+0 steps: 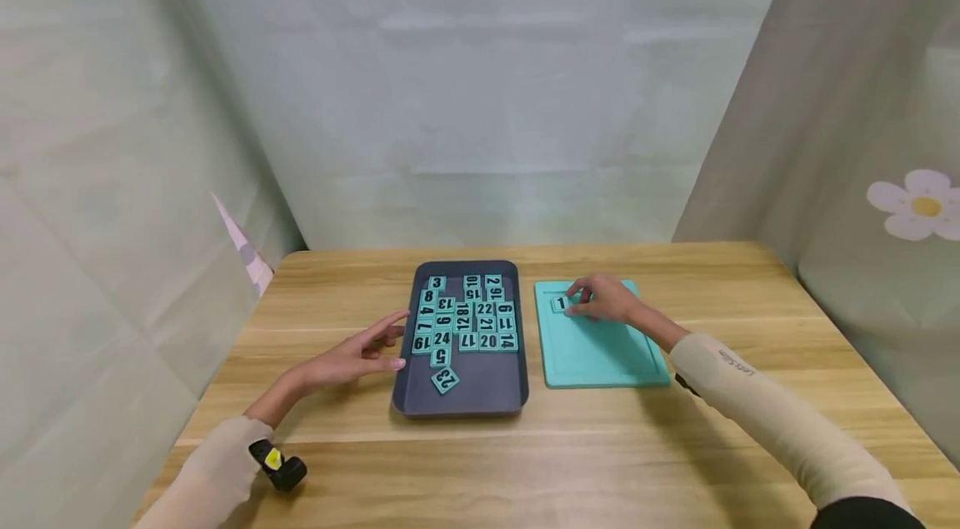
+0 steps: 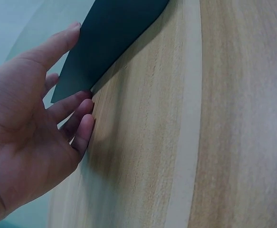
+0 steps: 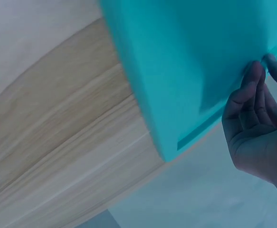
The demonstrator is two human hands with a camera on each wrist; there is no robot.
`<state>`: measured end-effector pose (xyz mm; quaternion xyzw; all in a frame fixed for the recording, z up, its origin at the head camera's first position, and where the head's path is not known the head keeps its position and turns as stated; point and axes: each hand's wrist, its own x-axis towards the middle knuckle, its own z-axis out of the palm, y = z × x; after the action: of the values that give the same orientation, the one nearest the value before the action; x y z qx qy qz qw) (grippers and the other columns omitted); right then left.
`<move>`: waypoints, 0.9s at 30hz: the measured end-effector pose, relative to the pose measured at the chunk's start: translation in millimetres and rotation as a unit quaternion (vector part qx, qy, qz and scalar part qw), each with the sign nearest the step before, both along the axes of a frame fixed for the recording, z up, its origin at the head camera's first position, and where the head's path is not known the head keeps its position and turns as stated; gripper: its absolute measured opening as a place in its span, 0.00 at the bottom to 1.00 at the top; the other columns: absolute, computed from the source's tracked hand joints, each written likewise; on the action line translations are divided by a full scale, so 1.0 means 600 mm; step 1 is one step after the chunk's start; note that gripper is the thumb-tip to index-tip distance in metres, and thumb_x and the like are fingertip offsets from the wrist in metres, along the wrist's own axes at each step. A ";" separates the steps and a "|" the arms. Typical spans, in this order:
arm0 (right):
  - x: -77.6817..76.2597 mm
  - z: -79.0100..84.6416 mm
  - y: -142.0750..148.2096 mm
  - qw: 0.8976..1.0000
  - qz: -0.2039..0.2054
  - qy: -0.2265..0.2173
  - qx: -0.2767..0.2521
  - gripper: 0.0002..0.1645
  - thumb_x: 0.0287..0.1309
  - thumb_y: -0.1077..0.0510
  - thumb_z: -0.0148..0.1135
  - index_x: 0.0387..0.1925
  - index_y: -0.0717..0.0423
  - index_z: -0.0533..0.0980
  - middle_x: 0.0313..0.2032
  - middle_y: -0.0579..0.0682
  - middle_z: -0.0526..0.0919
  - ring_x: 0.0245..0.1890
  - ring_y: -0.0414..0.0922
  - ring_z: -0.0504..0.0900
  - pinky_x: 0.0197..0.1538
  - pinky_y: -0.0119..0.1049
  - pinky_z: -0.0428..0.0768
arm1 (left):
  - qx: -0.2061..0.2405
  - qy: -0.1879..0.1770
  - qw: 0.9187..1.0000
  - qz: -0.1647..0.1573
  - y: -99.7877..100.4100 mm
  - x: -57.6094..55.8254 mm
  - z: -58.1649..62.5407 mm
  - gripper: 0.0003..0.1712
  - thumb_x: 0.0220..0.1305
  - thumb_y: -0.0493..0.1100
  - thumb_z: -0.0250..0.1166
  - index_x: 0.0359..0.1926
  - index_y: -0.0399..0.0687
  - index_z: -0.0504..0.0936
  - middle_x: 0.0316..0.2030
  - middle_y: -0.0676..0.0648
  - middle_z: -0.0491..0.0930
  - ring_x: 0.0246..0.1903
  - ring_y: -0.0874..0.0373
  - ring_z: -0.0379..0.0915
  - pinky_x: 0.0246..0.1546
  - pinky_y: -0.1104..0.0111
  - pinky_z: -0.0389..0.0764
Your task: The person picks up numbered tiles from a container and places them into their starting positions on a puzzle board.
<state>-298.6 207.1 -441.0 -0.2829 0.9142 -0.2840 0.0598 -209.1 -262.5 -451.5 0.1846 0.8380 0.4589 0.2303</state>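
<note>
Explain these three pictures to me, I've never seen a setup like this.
No robot here, just a person working bare-handed. The wide picture is taken from the person's head, looking forward and down; the other two are filmed from the left and right wrists. On the wooden table lie a dark tray with number tiles in it and, right of it, a turquoise board. The left hand touches the tray's edge and holds nothing. The right hand appears to pinch the tile marked 1 near the board's far left corner.

Numbers 1 to 24 on tiles [image 1: 442, 338] — "Lets Slim" on right sleeve [image 1: 765, 400]
</note>
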 end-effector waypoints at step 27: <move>-0.010 -0.012 -0.022 0.998 -0.068 -0.019 -0.001 0.16 0.61 0.55 0.73 0.43 0.64 0.86 0.32 0.56 0.90 0.19 0.40 0.81 0.29 0.33 0.78 | 0.000 0.004 1.000 -0.002 0.000 -0.003 -0.004 0.47 0.74 0.51 0.62 0.82 0.63 0.44 0.78 0.33 0.55 0.73 0.32 0.55 0.70 0.38 0.60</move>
<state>-304.7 193.7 -448.2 -0.2149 0.9296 -0.2939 0.0579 -210.7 -262.5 -454.2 0.1875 0.8387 0.4575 0.2282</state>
